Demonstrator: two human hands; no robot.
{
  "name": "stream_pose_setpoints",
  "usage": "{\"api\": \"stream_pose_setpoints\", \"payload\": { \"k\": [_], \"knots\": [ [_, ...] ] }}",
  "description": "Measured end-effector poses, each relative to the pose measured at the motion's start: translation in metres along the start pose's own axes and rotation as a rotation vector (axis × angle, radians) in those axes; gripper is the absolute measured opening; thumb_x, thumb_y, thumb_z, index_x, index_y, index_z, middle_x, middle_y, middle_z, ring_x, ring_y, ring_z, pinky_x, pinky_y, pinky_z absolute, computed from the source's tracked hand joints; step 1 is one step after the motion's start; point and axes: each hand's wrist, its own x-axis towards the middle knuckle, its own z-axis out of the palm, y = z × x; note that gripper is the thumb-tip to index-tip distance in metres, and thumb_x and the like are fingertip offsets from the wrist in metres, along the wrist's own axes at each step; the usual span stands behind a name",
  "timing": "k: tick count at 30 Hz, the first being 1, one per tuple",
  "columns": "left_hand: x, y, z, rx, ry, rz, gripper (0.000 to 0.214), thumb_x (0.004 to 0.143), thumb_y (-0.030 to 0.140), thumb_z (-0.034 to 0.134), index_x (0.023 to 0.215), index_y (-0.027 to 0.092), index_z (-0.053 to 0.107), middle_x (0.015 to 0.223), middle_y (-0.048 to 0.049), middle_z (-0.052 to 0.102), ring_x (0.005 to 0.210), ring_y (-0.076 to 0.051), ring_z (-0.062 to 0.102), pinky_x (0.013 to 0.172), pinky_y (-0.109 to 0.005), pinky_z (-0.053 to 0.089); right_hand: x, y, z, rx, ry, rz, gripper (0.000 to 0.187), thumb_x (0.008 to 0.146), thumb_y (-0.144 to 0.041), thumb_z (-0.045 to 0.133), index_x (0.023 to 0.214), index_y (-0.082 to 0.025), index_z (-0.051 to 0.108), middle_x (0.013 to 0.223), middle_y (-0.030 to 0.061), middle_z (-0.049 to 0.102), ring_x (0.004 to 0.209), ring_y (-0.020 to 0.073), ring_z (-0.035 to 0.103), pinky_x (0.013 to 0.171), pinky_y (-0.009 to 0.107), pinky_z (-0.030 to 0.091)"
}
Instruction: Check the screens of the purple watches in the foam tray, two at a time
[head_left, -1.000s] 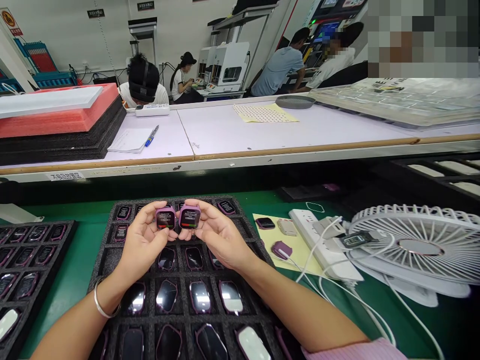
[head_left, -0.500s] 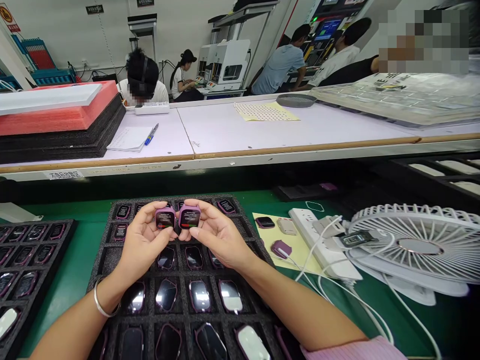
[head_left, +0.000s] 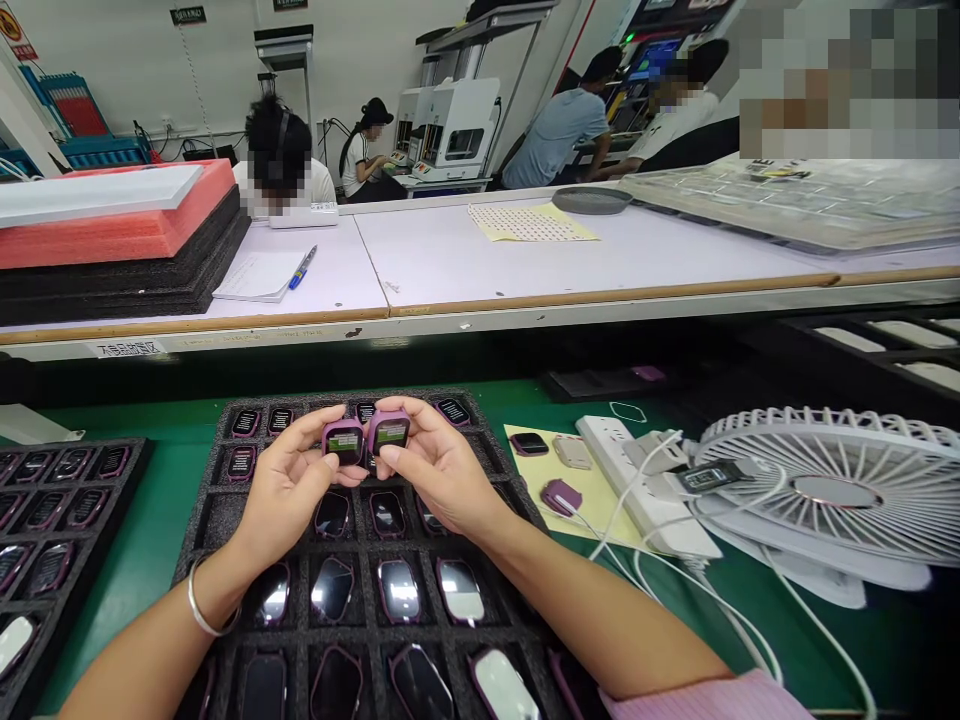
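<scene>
My left hand grips a purple watch body with a lit screen. My right hand grips a second purple watch body right beside it, the two nearly touching. Both are held above a black foam tray whose pockets hold several more watch bodies, screens up. A silver bangle sits on my left wrist.
A second foam tray of watches lies at the left. To the right are a yellow sheet with loose watch bodies, a white power strip with cables, and a white fan. Other people sit beyond the long white bench.
Both watches have tilted and shifted slightly right, and their screens now show a lighter display instead of the dark one with red and green marks.
</scene>
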Motion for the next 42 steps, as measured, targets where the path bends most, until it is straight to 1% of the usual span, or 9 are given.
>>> {"api": "stream_pose_setpoints", "payload": {
  "k": [5, 15, 22, 27, 30, 34, 37, 39, 42],
  "knots": [
    [0.001, -0.002, 0.001, -0.003, 0.016, -0.010, 0.032, 0.085, 0.025, 0.068, 0.117, 0.020, 0.068, 0.114, -0.0081, 0.072, 0.071, -0.020, 0.077, 0.070, -0.036, 0.067, 0.001, 0.001, 0.001, 0.006, 0.016, 0.004, 0.034, 0.081, -0.037, 0.076, 0.110, -0.024, 0.060, 0.090, 0.0013, 0.062, 0.060, 0.0104, 0.054, 0.059, 0.028, 0.052],
    [0.002, -0.002, -0.003, -0.023, -0.001, -0.004, 0.034, 0.083, 0.022, 0.067, 0.118, 0.020, 0.068, 0.114, -0.0089, 0.072, 0.071, -0.021, 0.077, 0.070, -0.037, 0.066, 0.001, 0.001, 0.000, 0.024, -0.019, -0.011, 0.034, 0.082, -0.023, 0.071, 0.114, -0.026, 0.060, 0.096, 0.0008, 0.061, 0.066, 0.0111, 0.056, 0.067, 0.030, 0.052],
    [0.008, 0.003, -0.004, -0.054, 0.027, -0.011, 0.037, 0.079, 0.022, 0.067, 0.116, 0.018, 0.068, 0.109, -0.0078, 0.072, 0.069, -0.020, 0.076, 0.069, -0.037, 0.066, 0.007, -0.001, 0.005, 0.074, -0.032, -0.018, 0.036, 0.080, -0.022, 0.073, 0.114, -0.025, 0.061, 0.095, -0.0005, 0.062, 0.066, 0.0104, 0.059, 0.065, 0.028, 0.050],
    [0.036, 0.031, -0.004, -0.075, 0.023, 0.049, 0.042, 0.073, 0.020, 0.066, 0.116, 0.016, 0.066, 0.101, -0.0048, 0.072, 0.065, -0.018, 0.075, 0.066, -0.033, 0.065, 0.040, -0.030, 0.008, 0.139, -0.071, -0.014, 0.027, 0.092, -0.040, 0.059, 0.111, -0.021, 0.062, 0.081, 0.0005, 0.065, 0.063, 0.0140, 0.063, 0.063, 0.031, 0.051],
    [0.061, 0.057, -0.003, -0.076, 0.011, 0.143, 0.047, 0.070, 0.019, 0.066, 0.116, 0.016, 0.065, 0.096, -0.0023, 0.071, 0.062, -0.017, 0.074, 0.063, -0.030, 0.064, 0.070, -0.059, 0.010, 0.097, -0.134, -0.064, 0.024, 0.094, -0.038, 0.054, 0.109, -0.020, 0.062, 0.080, 0.0010, 0.066, 0.061, 0.0141, 0.065, 0.061, 0.029, 0.050],
    [0.088, 0.090, 0.000, -0.050, -0.008, 0.300, 0.053, 0.068, 0.016, 0.067, 0.121, 0.017, 0.063, 0.092, 0.0005, 0.070, 0.064, -0.015, 0.074, 0.066, -0.028, 0.063, 0.105, -0.097, 0.017, 0.038, -0.181, -0.178, 0.018, 0.092, -0.034, 0.057, 0.105, -0.022, 0.061, 0.082, -0.0006, 0.068, 0.060, 0.0132, 0.064, 0.060, 0.029, 0.052],
    [0.101, 0.110, 0.004, 0.013, -0.039, 0.432, 0.058, 0.067, 0.014, 0.070, 0.124, 0.020, 0.061, 0.100, -0.0015, 0.071, 0.065, -0.012, 0.072, 0.069, -0.027, 0.063, 0.120, -0.121, 0.022, 0.023, -0.226, -0.254, 0.019, 0.090, -0.032, 0.058, 0.106, -0.022, 0.059, 0.082, -0.0003, 0.068, 0.062, 0.0136, 0.065, 0.061, 0.029, 0.053],
    [0.107, 0.122, 0.006, 0.054, -0.056, 0.509, 0.061, 0.067, 0.015, 0.074, 0.126, 0.021, 0.060, 0.103, -0.0032, 0.071, 0.067, -0.011, 0.071, 0.069, -0.027, 0.062, 0.125, -0.135, 0.023, 0.003, -0.268, -0.297, 0.024, 0.086, -0.026, 0.062, 0.109, -0.022, 0.057, 0.084, -0.0005, 0.068, 0.064, 0.0135, 0.066, 0.063, 0.029, 0.053],
    [0.113, 0.136, 0.010, 0.060, -0.056, 0.580, 0.065, 0.065, 0.016, 0.078, 0.127, 0.022, 0.060, 0.100, -0.0031, 0.071, 0.069, -0.012, 0.069, 0.069, -0.026, 0.061, 0.128, -0.152, 0.024, -0.035, -0.324, -0.365, 0.042, 0.073, -0.016, 0.069, 0.113, -0.022, 0.057, 0.090, -0.0020, 0.068, 0.067, 0.0125, 0.068, 0.067, 0.028, 0.054]
  ]
}}
